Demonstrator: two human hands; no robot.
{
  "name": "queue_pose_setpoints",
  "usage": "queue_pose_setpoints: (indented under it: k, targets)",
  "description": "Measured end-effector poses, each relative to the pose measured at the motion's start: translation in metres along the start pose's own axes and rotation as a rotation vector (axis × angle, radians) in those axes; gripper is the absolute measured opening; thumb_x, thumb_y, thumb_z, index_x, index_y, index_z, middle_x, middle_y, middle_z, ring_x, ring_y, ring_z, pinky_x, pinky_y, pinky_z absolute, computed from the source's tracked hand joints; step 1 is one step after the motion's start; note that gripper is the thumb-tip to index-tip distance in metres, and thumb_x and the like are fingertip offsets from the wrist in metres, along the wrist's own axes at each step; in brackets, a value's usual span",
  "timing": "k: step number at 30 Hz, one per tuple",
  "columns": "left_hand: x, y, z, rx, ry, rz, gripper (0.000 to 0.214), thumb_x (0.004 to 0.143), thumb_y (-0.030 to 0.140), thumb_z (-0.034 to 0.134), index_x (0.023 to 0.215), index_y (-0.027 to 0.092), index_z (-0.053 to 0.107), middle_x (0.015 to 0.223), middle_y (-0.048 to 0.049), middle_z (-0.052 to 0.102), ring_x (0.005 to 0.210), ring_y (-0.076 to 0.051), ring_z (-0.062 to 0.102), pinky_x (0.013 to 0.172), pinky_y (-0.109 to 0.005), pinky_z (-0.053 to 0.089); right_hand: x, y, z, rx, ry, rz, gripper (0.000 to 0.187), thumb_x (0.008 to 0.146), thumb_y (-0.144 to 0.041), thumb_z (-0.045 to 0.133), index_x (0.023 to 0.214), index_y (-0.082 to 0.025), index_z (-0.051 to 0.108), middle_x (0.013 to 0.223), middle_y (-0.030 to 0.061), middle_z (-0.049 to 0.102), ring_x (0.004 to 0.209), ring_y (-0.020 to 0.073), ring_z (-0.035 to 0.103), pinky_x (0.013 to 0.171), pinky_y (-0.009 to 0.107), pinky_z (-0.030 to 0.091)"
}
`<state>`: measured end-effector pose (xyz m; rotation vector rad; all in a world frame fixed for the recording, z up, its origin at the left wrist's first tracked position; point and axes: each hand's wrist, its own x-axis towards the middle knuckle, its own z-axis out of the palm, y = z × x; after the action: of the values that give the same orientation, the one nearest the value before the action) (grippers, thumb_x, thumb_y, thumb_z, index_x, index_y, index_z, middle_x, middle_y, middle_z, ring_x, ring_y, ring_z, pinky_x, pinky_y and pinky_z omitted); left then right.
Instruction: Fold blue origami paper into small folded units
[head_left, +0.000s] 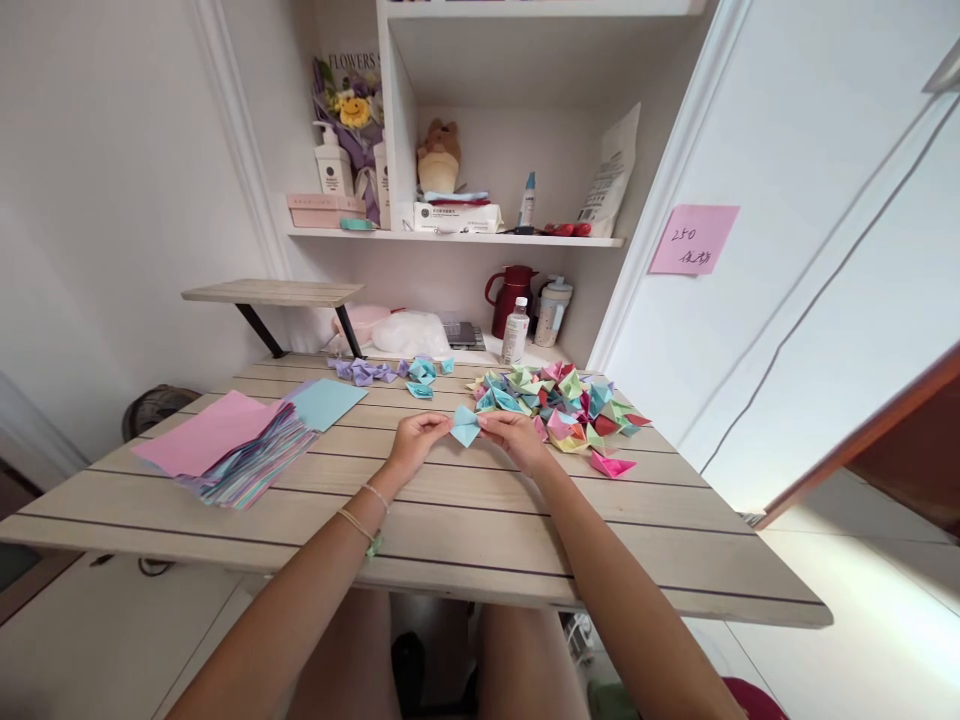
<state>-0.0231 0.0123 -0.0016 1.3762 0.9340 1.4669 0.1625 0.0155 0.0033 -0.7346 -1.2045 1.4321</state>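
Note:
A light blue piece of folded paper [465, 427] is held up between my two hands above the middle of the table. My left hand [417, 441] pinches its left side, and my right hand [517, 440] pinches its right side. Just beyond my right hand lies a heap of folded paper boats [559, 400] in many colours. One bright pink paper boat [612, 465] sits at the near edge of that heap. Farther back, several purple folded papers [363, 372] and blue folded papers [421, 371] form a loose row.
A stack of coloured paper sheets [247, 450] lies on the left of the slatted wooden table [465, 530]. Behind it stands a small raised shelf [274, 292] on black legs. Along the back are a clear bottle [515, 333], a dark red jug [513, 300] and a tumbler [553, 312].

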Motion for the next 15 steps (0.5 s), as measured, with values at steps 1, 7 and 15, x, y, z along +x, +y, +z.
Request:
queue_pose_setpoints:
  k: [1,7,15]
  targets:
    - [-0.0003,0.0003,0.0004,-0.009,-0.002,-0.012,0.021,0.057,0.030,0.075,0.069,0.013,0.070,0.070,-0.0052,0.070,0.067,-0.017,0.063,0.070,-0.029,0.049,0.0001,0.0004,-0.0007,0.007,-0.009,0.011,0.027,0.054,-0.034,0.078,0.075,-0.018,0.072,0.083,0.0034,0.070,0.084,0.0193,0.063,0.088,0.034,0.048]
    - [-0.0002,-0.0008,0.0028,-0.107,0.023,-0.056,0.035,0.054,0.028,0.077,0.083,0.012,0.068,0.069,-0.0056,0.069,0.062,-0.015,0.062,0.064,-0.028,0.051,0.0025,0.0052,-0.0026,-0.004,0.000,0.034,0.028,0.051,-0.031,0.080,0.074,-0.017,0.072,0.079,0.0032,0.070,0.082,0.0182,0.064,0.087,0.032,0.049]
    - [0.0001,-0.0074,0.0022,-0.038,-0.038,-0.053,0.031,0.061,0.031,0.074,0.084,0.010,0.069,0.082,-0.0097,0.070,0.070,-0.017,0.064,0.064,-0.028,0.052,0.0016,0.0067,-0.0016,0.031,0.123,0.071,0.030,0.051,-0.024,0.081,0.078,-0.017,0.070,0.077,0.0024,0.069,0.074,0.0139,0.064,0.076,0.024,0.053]
